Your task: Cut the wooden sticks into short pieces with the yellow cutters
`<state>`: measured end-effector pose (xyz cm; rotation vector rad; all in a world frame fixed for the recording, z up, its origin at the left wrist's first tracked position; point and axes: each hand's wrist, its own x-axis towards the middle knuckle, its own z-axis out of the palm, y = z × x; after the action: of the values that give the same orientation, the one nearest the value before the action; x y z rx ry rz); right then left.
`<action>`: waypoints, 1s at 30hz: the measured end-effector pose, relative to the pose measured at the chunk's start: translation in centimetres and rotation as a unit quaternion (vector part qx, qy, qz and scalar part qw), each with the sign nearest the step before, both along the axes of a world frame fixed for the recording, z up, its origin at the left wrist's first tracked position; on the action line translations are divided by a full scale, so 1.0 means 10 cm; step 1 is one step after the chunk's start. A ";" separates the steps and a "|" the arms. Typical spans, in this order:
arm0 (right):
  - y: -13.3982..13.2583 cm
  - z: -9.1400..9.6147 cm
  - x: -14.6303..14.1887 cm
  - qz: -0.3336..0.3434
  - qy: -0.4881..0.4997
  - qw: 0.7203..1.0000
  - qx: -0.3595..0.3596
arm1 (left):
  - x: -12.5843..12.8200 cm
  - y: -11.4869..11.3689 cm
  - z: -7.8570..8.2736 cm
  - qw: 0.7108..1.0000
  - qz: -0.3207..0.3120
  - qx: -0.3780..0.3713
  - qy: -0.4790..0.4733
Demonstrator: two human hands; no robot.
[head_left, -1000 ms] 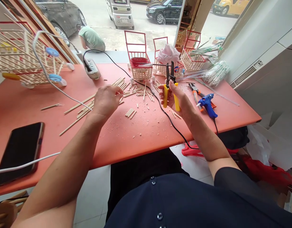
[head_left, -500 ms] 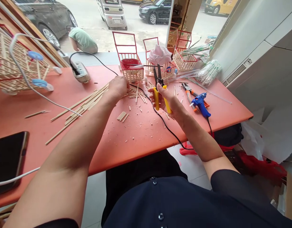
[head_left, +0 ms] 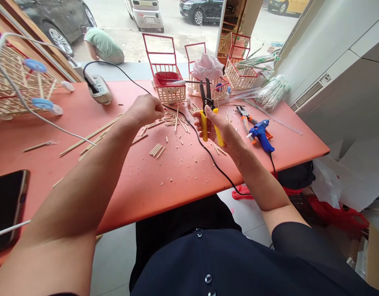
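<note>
My right hand (head_left: pixel 225 130) grips wire strippers (head_left: pixel 207 98) with yellow handles and black jaws pointing up and away; the handles are spread apart. My left hand (head_left: pixel 145 109) is over the sticks with its fingers curled together, and what they hold, if anything, is hidden. Long wooden sticks (head_left: pixel 91 135) lie partly under my left forearm. Short cut pieces (head_left: pixel 157 150) form a small row on the table, and more loose pieces (head_left: pixel 177 119) are scattered between my hands.
Small stick-built carts (head_left: pixel 170 93) with red rims stand along the back of the pink table (head_left: pixel 177 181). A blue glue gun (head_left: pixel 263 137) and orange-handled pliers (head_left: pixel 245 118) are at right. At left are a phone (head_left: pixel 7 205) and a power strip (head_left: pixel 100 91). A black cord (head_left: pixel 207 150) crosses the table.
My left hand has shifted a little to the left. The camera view has moved slightly. My right hand keeps its hold on the wire strippers.
</note>
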<state>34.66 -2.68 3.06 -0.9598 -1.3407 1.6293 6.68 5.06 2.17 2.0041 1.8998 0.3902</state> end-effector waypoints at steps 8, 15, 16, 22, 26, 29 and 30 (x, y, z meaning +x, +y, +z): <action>-0.06 -0.01 -0.04 0.031 -0.014 0.999 0.000 | -0.21 -0.89 0.08 0.983 0.019 -0.138 -0.121; -0.07 -0.03 -0.06 0.041 -0.043 0.998 0.011 | -0.14 -1.05 -0.01 0.988 0.027 -0.094 -0.122; -0.06 -0.03 -0.05 0.043 -0.044 0.998 0.011 | -0.14 -1.07 -0.02 0.989 0.028 -0.088 -0.119; -0.01 -0.05 -0.06 0.040 -0.061 0.997 0.001 | -0.17 -1.08 -0.10 0.989 0.027 -0.072 -0.125; -0.01 -0.06 -0.07 0.041 -0.059 0.997 0.002 | -0.16 -1.09 -0.10 0.988 0.030 -0.080 -0.129; 0.00 -0.07 -0.06 0.042 -0.054 0.998 0.006 | -0.16 -1.10 -0.08 0.986 0.035 -0.085 -0.138; 0.01 -0.07 -0.06 0.040 -0.056 0.998 0.006 | -0.16 -1.10 -0.08 0.986 0.037 -0.087 -0.141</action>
<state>34.04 -2.62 2.35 -1.0153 -1.4800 1.6452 5.09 -5.97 1.35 1.6731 1.7692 0.4809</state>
